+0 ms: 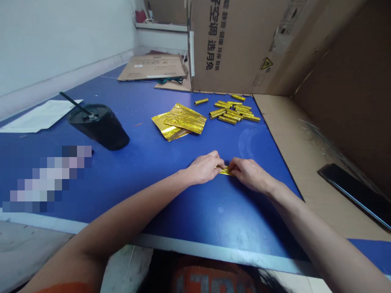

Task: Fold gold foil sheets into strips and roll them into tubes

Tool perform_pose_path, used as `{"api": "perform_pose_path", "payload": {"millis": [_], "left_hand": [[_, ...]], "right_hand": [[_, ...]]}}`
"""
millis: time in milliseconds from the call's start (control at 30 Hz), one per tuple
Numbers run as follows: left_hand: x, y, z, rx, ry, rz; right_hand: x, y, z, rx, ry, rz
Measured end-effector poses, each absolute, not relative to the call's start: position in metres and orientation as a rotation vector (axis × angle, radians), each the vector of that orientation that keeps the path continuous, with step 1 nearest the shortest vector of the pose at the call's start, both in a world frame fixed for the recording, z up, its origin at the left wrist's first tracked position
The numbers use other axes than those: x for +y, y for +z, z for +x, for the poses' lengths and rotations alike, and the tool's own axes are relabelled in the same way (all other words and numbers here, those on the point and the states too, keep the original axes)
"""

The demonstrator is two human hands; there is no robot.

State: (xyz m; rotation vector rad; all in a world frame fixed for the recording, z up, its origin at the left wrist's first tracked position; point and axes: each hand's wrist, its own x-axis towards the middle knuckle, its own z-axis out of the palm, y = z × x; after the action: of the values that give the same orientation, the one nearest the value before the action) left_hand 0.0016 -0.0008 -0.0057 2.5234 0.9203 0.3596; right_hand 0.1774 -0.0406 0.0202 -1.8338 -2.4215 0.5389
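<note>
A narrow strip of folded gold foil paper (226, 171) lies low over the blue tabletop, its two ends between my hands. My left hand (206, 167) is closed, its fingers pinching the left end. At the other end my right hand (251, 172) is closed as well, thumb and fingers pressed on the foil. Beyond them rests a small stack of flat gold foil sheets (186, 119), fanned unevenly. Several rolled gold foil pieces (233, 112) sit in a loose pile farther right, and a single roll (201, 101) lies apart to its left.
A black tumbler with a straw (102, 128) stands at the left, near a white packet (42, 116). Flattened cardboard (152, 67) lies at the back. A large cardboard box (241, 44) walls off the far side. On brown board at right is a black phone (356, 195).
</note>
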Motion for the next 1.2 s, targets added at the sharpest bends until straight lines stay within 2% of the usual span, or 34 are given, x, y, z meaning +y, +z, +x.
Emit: {"api": "perform_pose_path", "payload": {"millis": [1200], "left_hand": [[-0.012,-0.004,-0.001,0.985,0.271,2.627]], "right_hand": [[-0.051,0.015,0.185,-2.253,0.475,-1.909]]}}
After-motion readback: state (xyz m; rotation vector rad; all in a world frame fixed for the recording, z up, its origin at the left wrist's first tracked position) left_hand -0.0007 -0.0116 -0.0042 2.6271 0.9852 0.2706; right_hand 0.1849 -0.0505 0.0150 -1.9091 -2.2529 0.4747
